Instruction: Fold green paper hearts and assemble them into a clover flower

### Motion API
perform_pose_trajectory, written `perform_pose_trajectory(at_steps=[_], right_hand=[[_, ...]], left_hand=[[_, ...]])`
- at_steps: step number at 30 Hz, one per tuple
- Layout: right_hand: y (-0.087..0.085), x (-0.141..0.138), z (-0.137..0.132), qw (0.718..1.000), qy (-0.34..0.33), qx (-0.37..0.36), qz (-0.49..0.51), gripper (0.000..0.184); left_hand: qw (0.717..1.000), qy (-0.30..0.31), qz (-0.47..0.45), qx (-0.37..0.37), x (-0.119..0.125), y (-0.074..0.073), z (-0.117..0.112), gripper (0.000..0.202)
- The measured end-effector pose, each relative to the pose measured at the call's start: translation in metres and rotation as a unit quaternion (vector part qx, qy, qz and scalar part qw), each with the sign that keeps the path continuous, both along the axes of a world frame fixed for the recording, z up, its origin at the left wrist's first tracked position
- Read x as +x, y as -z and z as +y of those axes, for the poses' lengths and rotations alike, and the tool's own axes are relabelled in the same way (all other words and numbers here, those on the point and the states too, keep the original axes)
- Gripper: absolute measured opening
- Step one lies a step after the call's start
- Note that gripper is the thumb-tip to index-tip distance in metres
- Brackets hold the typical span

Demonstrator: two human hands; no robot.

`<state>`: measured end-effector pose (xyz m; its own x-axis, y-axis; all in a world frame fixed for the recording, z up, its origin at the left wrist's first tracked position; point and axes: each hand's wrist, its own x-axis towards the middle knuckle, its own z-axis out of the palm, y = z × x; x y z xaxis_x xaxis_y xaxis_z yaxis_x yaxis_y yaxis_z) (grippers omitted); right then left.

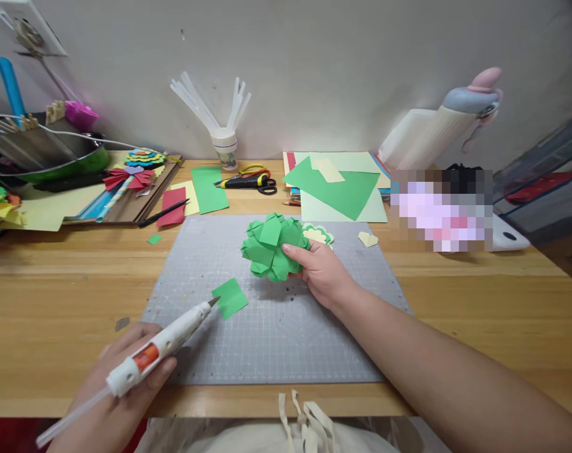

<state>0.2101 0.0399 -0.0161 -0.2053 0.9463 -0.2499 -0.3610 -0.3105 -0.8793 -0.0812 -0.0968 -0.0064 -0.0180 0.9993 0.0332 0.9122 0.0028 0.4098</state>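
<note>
My left hand (pixel 129 371) is closed around a white hot glue pen (pixel 172 333) with an orange button, a clear glue stick poking out of its back end. Its metal tip points at a small green paper square (pixel 233 299) on the grey cutting mat (pixel 286 352); whether they touch I cannot tell. In my right hand (pixel 326 270) a layered green paper flower (pixel 271 248) is held above the mat, thumb on top, the other fingers mostly hidden beneath. Just behind that hand lies a scalloped cream-and-green paper piece (pixel 318 234).
Toward the wall are a cup of white sticks (pixel 226 151), a yellow-black utility knife (pixel 243 182), scissors (pixel 267 186) and stacked paper sheets (pixel 347 195). A black pen (pixel 165 212) lies at left, near a green pan (pixel 54 170). A tumbler (pixel 455 126) stands at right.
</note>
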Motion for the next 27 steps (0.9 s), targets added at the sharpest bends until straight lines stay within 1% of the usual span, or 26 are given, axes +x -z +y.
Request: perform_pose_trajectory(at_steps=[2, 4, 8, 11, 20, 23, 27], right_hand=[[-0.001, 0.000, 0.000, 1.000, -0.002, 0.000, -0.002, 0.035], [0.000, 0.001, 0.000, 1.000, -0.004, 0.001, -0.003, 0.036], [0.002, 0.001, 0.001, 1.000, -0.008, 0.004, -0.006, 0.037], [0.004, 0.002, 0.002, 1.000, -0.014, 0.009, -0.006, 0.036], [0.004, 0.002, 0.002, 1.000, -0.013, 0.013, -0.010, 0.033], [0.004, 0.001, 0.002, 1.000, -0.012, 0.014, -0.010, 0.033], [0.003, 0.001, 0.002, 1.000, -0.013, 0.015, -0.011, 0.033]], left_hand=[[0.999, 0.028, -0.025, 0.014, 0.006, -0.003, 0.004, 0.015], [0.998, 0.041, -0.021, 0.045, 0.007, -0.001, 0.008, 0.011], [0.992, 0.073, 0.009, 0.107, 0.007, 0.008, 0.012, 0.014], [0.988, 0.081, 0.008, 0.129, 0.007, 0.012, 0.012, 0.016], [0.982, 0.095, 0.040, 0.156, 0.011, 0.007, 0.016, 0.019], [0.985, 0.094, 0.034, 0.143, 0.011, 0.006, 0.016, 0.023], [0.990, 0.080, 0.026, 0.117, 0.008, 0.010, 0.013, 0.023]])
